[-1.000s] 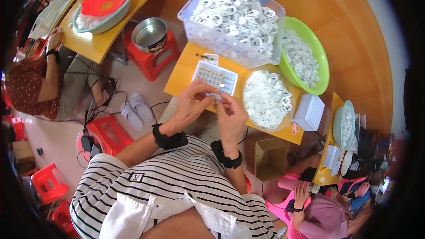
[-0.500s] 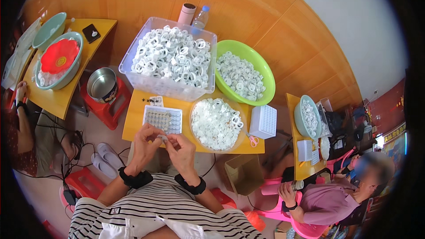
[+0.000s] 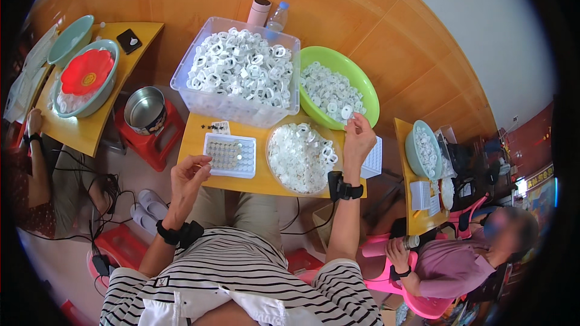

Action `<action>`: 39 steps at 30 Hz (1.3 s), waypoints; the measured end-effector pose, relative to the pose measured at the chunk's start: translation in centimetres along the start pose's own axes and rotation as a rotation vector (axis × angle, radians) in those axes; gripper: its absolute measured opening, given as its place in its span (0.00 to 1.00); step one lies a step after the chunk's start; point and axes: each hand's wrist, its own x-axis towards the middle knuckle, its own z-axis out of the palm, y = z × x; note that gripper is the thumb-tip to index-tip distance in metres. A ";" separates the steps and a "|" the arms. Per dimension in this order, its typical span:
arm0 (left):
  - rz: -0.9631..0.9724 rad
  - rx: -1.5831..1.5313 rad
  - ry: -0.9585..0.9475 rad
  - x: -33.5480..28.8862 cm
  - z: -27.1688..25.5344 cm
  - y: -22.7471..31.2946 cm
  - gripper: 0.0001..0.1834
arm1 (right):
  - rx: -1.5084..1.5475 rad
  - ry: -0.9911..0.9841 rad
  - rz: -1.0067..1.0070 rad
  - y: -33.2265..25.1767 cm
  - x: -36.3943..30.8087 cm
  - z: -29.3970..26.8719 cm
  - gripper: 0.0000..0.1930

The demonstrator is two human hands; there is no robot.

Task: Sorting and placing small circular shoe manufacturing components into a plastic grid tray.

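My left hand is at the left edge of a white tray, thumb and forefinger apart, with nothing visible between them. Rows of round, flat, silvery pieces like button cells sit in the tray's pockets. My right hand reaches to the near rim of a lime green basin. Its fingertips pinch a small white round plastic part, over many similar white parts in the basin. Beside that wrist lies a round clear tray heaped with small white pieces.
A clear plastic bin piled with white ring-shaped parts stands behind the tray. A pink flask and water bottle are by the wall. Right of my wrist is a white block of stacked trays. Another person sits at right.
My hands have parted from their shared hold on a small white piece. The right has moved forward and right to the green basin; the left has gone left to the tray's edge.
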 end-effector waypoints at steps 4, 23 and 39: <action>-0.013 0.054 0.031 -0.3 -0.7 -0.6 0.10 | 0.129 -0.071 0.194 0.4 -0.6 -0.2 0.09; -0.085 0.035 0.056 -0.7 -2.1 -2.1 0.09 | -0.424 -0.735 -0.378 6.1 -3.8 3.5 0.12; -0.176 -0.062 -0.010 -0.9 -1.0 -1.6 0.11 | 0.475 -0.864 0.471 -2.3 -5.9 0.6 0.08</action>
